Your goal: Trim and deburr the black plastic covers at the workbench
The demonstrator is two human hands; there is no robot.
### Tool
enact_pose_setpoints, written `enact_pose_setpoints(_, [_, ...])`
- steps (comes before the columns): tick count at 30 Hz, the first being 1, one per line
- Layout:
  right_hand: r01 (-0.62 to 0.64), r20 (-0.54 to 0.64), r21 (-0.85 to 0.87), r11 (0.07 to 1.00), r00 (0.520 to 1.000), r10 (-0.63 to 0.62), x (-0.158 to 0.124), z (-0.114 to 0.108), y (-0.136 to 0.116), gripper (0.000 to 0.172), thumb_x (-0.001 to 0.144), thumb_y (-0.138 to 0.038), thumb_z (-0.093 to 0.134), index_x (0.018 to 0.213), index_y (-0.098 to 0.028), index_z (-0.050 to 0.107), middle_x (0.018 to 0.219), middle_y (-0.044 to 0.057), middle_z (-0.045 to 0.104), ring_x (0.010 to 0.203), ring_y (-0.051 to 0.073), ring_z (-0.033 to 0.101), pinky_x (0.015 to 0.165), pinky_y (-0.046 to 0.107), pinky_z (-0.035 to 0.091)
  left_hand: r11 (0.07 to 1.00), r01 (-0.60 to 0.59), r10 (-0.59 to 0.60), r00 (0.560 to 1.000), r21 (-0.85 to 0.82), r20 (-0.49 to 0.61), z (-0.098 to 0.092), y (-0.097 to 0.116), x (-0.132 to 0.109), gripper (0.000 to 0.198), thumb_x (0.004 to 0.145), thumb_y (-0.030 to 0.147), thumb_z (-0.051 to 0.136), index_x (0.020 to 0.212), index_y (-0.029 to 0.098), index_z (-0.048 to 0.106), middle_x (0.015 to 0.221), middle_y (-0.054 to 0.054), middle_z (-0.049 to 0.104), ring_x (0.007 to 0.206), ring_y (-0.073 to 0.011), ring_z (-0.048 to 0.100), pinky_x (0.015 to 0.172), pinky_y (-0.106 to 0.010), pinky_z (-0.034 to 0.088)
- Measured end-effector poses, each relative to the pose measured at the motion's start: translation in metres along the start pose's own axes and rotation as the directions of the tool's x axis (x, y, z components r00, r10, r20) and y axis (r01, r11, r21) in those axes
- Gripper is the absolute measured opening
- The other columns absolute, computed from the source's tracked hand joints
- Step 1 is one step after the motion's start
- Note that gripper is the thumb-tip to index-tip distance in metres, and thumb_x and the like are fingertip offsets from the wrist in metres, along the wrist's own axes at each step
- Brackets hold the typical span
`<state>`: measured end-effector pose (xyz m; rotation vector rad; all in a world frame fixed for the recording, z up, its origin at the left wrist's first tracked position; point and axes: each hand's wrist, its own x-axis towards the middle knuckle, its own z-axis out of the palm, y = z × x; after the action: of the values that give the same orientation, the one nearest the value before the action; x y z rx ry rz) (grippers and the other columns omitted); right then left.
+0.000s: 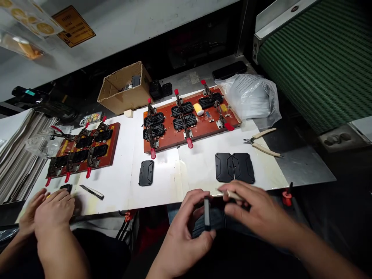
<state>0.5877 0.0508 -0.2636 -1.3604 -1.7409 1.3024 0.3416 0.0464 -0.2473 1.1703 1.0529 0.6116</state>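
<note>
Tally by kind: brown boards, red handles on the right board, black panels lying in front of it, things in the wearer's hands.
Brown boards: 2
Red handles: 6
Black panels: 3
Dark piece, left hand: 1
Beige-handled tool, right hand: 1
Total: 13

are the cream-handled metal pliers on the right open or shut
Open: the cream-handled metal pliers have their two handles spread apart in a V.

The left wrist [164, 261] rises from the lower edge of the view, slanting up and rightward; the left hand [181, 230] curls in a pinch, fingers [190, 197] arched above and thumb opposed below. The bare right forearm [322, 248] enters from the lower right, its right hand [258, 211] pointing leftward, fingers bent in a grip, near the left but apart.
</note>
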Motion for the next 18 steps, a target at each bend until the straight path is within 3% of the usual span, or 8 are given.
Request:
enact_pose_setpoints(3, [0.137, 0.055, 0.129, 0.982, 0.988, -0.145, -0.014, 0.022, -0.007, 0.036, 0.094, -0.043, 0.077, 0.123, -0.028, 0.062, 0.123, 0.004, 0.066, 0.11, 0.02, 0.068, 0.091, 0.028, 0.057, 0.973, 0.053, -0.086, 0.987, -0.223, -0.138, 0.006, -0.009, 0.006, 0.082, 0.086, 0.044, 0.082, 0.156, 0.036, 0.041, 0.136, -0.009, 0.065, 0.125, -0.0289, 0.067, 0.105, -0.04, 0.059])
enact_pose_setpoints(6, [0.193, -0.122, 0.121, 0.974, 0.976, -0.179, -0.017, 0.039, -0.006, 0.018, 0.098, -0.026, 0.067, 0.115, -0.025, 0.063, 0.115, 0.005, 0.068, 0.103, 0.018, 0.068, 0.09, 0.028, 0.056, 0.956, 0.13, -0.188, 0.96, -0.263, -0.209, 0.011, -0.018, 0.01, 0.077, 0.095, 0.06, 0.065, 0.16, 0.035, 0.033, 0.137, -0.013, 0.064, 0.122, -0.0327, 0.07, 0.101, -0.049, 0.062])
enact_pose_setpoints(9, [-0.046, -0.214, 0.153, 0.987, 0.974, 0.079, -0.012, 0.042, -0.006, 0.009, 0.101, -0.033, 0.063, 0.103, -0.024, 0.066, 0.08, -0.002, 0.063, 0.07, 0.014, 0.059, 0.065, 0.026, 0.048, 0.968, 0.067, 0.011, 0.952, 0.244, -0.307, 0.008, -0.022, 0.009, 0.075, 0.096, 0.051, 0.067, 0.161, 0.043, 0.03, 0.165, -0.011, 0.041, 0.147, -0.0366, 0.051, 0.117, -0.058, 0.052])
enact_pose_setpoints(11, [-0.207, -0.139, 0.213, 0.955, 0.961, 0.24, -0.009, 0.037, -0.009, 0.018, 0.102, -0.04, 0.063, 0.096, -0.023, 0.066, 0.067, -0.006, 0.051, 0.059, 0.012, 0.046, 0.056, 0.025, 0.04, 0.777, -0.085, 0.242, 0.955, 0.624, -0.172, 0.004, -0.022, 0.008, 0.081, 0.094, 0.036, 0.073, 0.162, 0.047, 0.03, 0.17, -0.006, 0.037, 0.158, -0.0345, 0.037, 0.127, -0.06, 0.039])
enact_pose_setpoints(12, [-0.238, -0.079, 0.243, 0.94, 0.961, 0.264, -0.009, 0.034, -0.01, 0.022, 0.102, -0.043, 0.062, 0.095, -0.022, 0.066, 0.066, -0.007, 0.049, 0.059, 0.012, 0.045, 0.055, 0.025, 0.04, 0.69, -0.163, 0.303, 0.95, 0.706, -0.077, 0.002, -0.021, 0.007, 0.08, 0.094, 0.03, 0.073, 0.161, 0.047, 0.032, 0.167, -0.005, 0.043, 0.157, -0.0325, 0.038, 0.129, -0.058, 0.037])
enact_pose_setpoints(14, [-0.212, 0.012, 0.278, 0.937, 0.976, 0.217, -0.011, 0.025, -0.013, 0.03, 0.101, -0.051, 0.062, 0.109, -0.023, 0.068, 0.076, -0.004, 0.059, 0.066, 0.013, 0.054, 0.062, 0.025, 0.048, 0.677, -0.233, 0.307, 0.951, 0.698, 0.019, -0.001, -0.018, 0.006, 0.073, 0.095, 0.024, 0.07, 0.157, 0.047, 0.039, 0.155, -0.004, 0.058, 0.148, -0.0283, 0.052, 0.126, -0.053, 0.044])
enact_pose_setpoints(16, [-0.147, 0.048, 0.239, 0.96, 0.989, 0.14, -0.015, 0.016, -0.015, 0.042, 0.105, -0.054, 0.057, 0.137, -0.028, 0.062, 0.106, 0.002, 0.071, 0.091, 0.018, 0.068, 0.082, 0.029, 0.058, 0.802, -0.14, 0.206, 0.977, 0.581, -0.049, -0.002, -0.014, 0.005, 0.069, 0.092, 0.023, 0.072, 0.153, 0.045, 0.046, 0.15, -0.003, 0.063, 0.139, -0.027, 0.061, 0.121, -0.049, 0.051])
enact_pose_setpoints(18, [-0.061, 0.049, 0.136, 0.989, 0.997, 0.055, -0.018, 0.009, -0.014, 0.045, 0.11, -0.046, 0.048, 0.154, -0.037, 0.049, 0.139, 0.004, 0.065, 0.123, 0.021, 0.066, 0.104, 0.034, 0.056, 0.907, 0.012, 0.047, 0.991, 0.422, -0.128, -0.001, -0.009, 0.004, 0.066, 0.09, 0.022, 0.073, 0.148, 0.044, 0.052, 0.154, -0.002, 0.061, 0.14, -0.028, 0.061, 0.121, -0.05, 0.05])
